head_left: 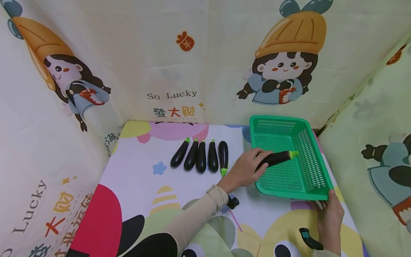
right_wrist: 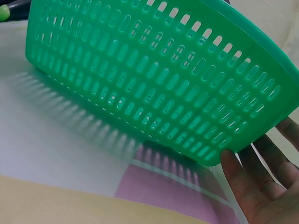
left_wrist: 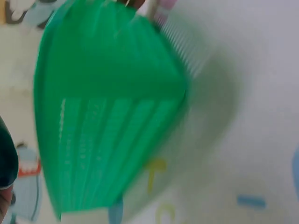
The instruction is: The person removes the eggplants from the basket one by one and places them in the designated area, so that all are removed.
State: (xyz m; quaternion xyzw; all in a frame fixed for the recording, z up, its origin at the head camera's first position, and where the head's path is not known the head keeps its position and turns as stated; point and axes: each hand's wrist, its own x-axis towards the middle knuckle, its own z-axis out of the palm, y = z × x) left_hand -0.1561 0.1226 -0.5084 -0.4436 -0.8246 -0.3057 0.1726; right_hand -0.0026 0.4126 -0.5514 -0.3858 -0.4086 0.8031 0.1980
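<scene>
Over the green plastic basket (head_left: 276, 192), my left hand (head_left: 245, 166) holds an eggplant (head_left: 279, 158), its green stem pointing right. My right hand (head_left: 332, 216) grips the basket's near right corner; in the right wrist view, fingers (right_wrist: 240, 186) meet that corner from below and beside it. No other eggplant shows inside the basket. Several dark eggplants (head_left: 201, 157) lie in a row on the table, left of my left hand. The rightmost one (head_left: 223, 155) has its stem towards me. Blurred in the left wrist view is the basket's wall (left_wrist: 112, 84).
The table (head_left: 138, 178) wears a cartoon-printed cover. Printed cloth hangs as a back wall (head_left: 221, 71), with further cloth sides at left (head_left: 74, 150) and right (head_left: 356, 117). The basket's far side stands close to the back wall.
</scene>
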